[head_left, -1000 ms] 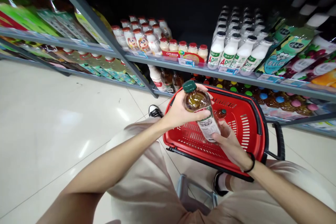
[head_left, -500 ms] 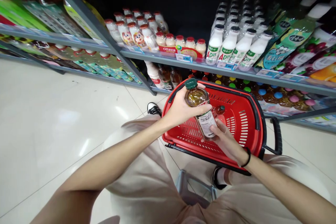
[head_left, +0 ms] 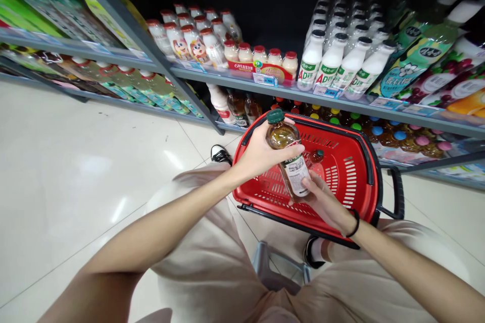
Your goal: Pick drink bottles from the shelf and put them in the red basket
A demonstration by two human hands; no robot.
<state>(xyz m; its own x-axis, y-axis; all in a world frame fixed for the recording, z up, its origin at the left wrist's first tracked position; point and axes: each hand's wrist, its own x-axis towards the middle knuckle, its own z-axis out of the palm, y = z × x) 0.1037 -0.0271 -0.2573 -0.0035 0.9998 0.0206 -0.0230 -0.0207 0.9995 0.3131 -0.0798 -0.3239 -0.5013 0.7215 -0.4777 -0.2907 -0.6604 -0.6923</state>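
Note:
A brown bottle (head_left: 285, 137) with a green cap and a pale label tilts in both my hands above a red shopping basket (head_left: 343, 154). My left hand (head_left: 264, 150) wraps around its upper part, just below the cap. Lower down, my right hand (head_left: 322, 196) grips the bottle near its base, with the thumb on the label. Inside the basket lies another dark bottle (head_left: 317, 155) with a green cap, partly hidden behind the held one.
The shelf ahead holds white AD milk bottles (head_left: 329, 63), red-capped small bottles (head_left: 182, 43) and a red-banded multipack (head_left: 261, 63). Coloured-cap bottles (head_left: 397, 137) stand on the lower shelf. The basket's black handle (head_left: 397, 194) sticks out right. A grey stool (head_left: 261, 265) is between my legs.
The held bottle has turned slightly, so more of its green and white label shows. The view has shifted a little; both hands keep their places on the bottle.

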